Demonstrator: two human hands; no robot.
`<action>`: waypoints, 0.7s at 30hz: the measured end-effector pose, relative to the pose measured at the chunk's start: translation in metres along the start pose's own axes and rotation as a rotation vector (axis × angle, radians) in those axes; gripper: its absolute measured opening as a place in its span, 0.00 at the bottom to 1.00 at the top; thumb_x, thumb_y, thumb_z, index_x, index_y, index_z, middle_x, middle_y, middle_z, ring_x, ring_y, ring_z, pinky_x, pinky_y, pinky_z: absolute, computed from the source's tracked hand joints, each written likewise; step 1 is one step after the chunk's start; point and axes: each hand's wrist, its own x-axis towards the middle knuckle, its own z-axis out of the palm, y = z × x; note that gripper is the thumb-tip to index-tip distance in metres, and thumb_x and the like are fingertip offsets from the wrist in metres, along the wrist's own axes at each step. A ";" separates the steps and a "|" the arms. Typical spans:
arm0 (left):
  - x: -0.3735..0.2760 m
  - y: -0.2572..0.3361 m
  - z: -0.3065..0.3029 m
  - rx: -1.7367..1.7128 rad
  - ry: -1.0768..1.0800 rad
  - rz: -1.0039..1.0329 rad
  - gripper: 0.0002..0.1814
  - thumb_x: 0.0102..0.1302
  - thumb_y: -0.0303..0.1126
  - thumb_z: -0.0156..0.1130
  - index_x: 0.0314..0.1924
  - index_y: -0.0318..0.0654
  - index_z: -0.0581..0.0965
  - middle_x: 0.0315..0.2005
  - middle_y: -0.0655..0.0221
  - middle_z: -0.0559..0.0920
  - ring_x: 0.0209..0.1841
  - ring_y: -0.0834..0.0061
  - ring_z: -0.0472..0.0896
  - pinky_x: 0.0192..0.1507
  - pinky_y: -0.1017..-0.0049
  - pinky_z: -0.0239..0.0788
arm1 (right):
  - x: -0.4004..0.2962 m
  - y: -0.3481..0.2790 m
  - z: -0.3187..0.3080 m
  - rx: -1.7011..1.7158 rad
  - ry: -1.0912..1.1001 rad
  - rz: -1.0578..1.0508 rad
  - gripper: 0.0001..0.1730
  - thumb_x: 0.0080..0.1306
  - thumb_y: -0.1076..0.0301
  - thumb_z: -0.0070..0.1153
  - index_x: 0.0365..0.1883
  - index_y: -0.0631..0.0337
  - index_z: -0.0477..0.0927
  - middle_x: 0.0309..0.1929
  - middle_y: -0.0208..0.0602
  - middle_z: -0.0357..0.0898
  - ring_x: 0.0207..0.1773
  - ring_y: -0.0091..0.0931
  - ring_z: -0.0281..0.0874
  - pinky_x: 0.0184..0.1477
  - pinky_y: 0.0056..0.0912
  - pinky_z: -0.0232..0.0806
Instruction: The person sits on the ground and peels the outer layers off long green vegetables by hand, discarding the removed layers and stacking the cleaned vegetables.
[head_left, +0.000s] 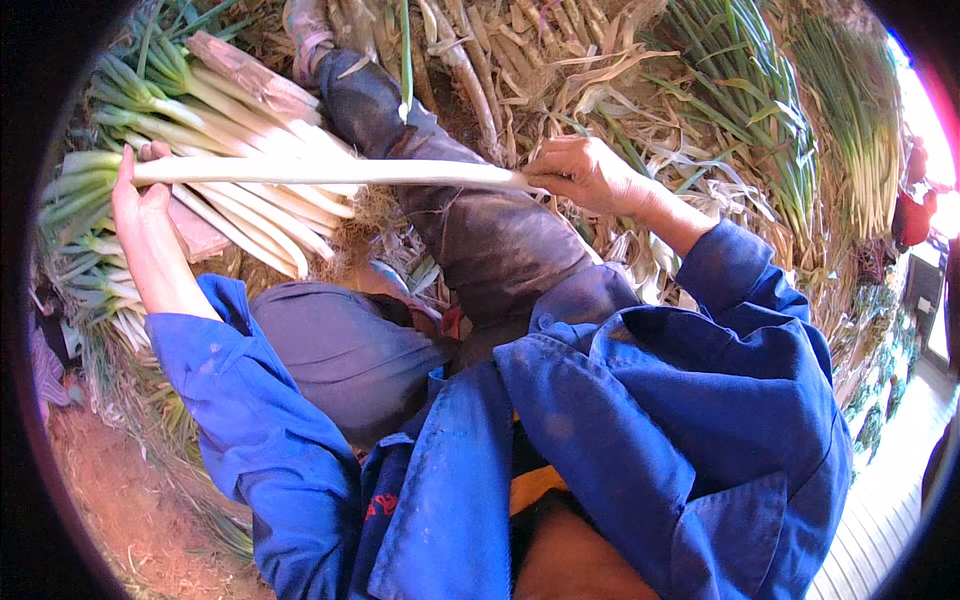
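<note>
A long Welsh onion stalk (322, 171), white and peeled along its shank, stretches level across my outstretched leg. My left hand (146, 199) grips it near its green leaf end at the left. At the other end, the fingers of my right hand (577, 174) pinch the root tip, which they partly hide. Below and behind the stalk lies a pile of peeled Welsh onions (259, 225), with green tops to the left and hairy roots (367, 225) to the right. Under this pile, part of a wooden board (199, 229) shows beside my left wrist.
Dry husks and peeled leaves (600, 90) litter the ground beyond my leg. Bundles of unpeeled Welsh onions (757, 97) lie at the upper right. A wooden block (251, 75) rests on the pile's far side. Bare soil (142, 495) shows at the lower left.
</note>
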 end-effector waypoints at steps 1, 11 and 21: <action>0.001 0.000 0.000 0.053 0.040 0.021 0.16 0.56 0.25 0.62 0.39 0.26 0.66 0.32 0.58 0.71 0.35 0.60 0.73 0.40 0.58 0.73 | -0.001 -0.002 0.008 0.049 -0.015 0.001 0.08 0.57 0.67 0.54 0.31 0.62 0.78 0.26 0.41 0.73 0.31 0.38 0.74 0.34 0.37 0.67; -0.013 -0.007 0.004 0.222 -0.070 0.081 0.13 0.57 0.25 0.60 0.38 0.28 0.68 0.32 0.57 0.72 0.37 0.64 0.72 0.45 0.62 0.72 | 0.007 -0.012 0.037 -0.031 0.047 -0.060 0.06 0.57 0.68 0.54 0.28 0.62 0.75 0.24 0.40 0.71 0.27 0.40 0.72 0.30 0.39 0.66; -0.011 -0.013 0.004 0.216 -0.070 0.013 0.12 0.56 0.25 0.62 0.38 0.30 0.69 0.30 0.58 0.74 0.34 0.64 0.74 0.43 0.62 0.73 | 0.013 -0.017 0.042 -0.272 -0.059 -0.064 0.08 0.53 0.68 0.54 0.22 0.61 0.69 0.22 0.41 0.69 0.27 0.40 0.72 0.29 0.41 0.67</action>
